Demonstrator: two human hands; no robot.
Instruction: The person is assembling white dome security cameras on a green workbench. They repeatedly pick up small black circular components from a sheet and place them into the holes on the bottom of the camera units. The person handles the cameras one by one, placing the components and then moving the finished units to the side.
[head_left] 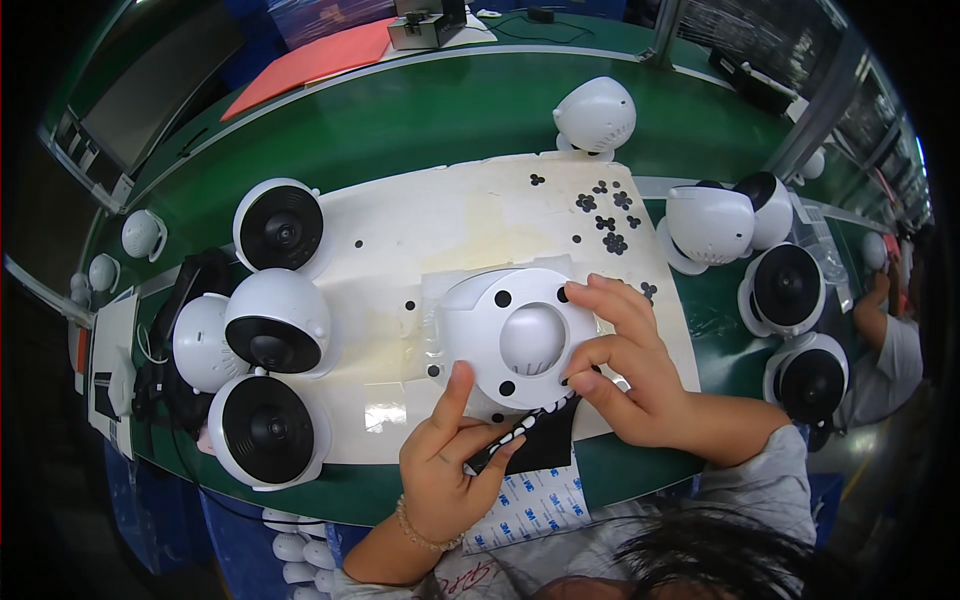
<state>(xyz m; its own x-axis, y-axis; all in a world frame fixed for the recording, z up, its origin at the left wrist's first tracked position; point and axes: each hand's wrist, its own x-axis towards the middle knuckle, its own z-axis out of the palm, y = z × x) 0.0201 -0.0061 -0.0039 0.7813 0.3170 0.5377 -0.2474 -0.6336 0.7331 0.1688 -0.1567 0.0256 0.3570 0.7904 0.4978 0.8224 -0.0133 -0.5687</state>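
1. White round cameras [275,425] with black faces are sitting well to the left of the left fingers, grouped closely together.
2. Cream board [440,210] is lying beneath the work, stretching beyond both hands' fingertips over a green table [420,112].
3. The left hand [437,475] is pinching a black sheet [548,440] between its thumb and curled fingers, while its index finger is pointing up at the ring's lower left edge; I cannot tell whether that tip is touching.
4. Blue-printed white paper [532,508] is showing below the sheet, right of the left thumb.
5. The white base ring [487,342] is facing up between both hands' fingers, carrying black dots [503,298] around its round opening.
6. The right hand [650,395] is spreading its index finger and thumb along the ring's right edge, the index tip resting at the upper right dot; I cannot tell whether thumb and middle finger are pinching anything.
7. Black dot clusters [615,243] are lying beyond the right fingertips.
8. More cameras [790,288] are standing farther right of those fingers.
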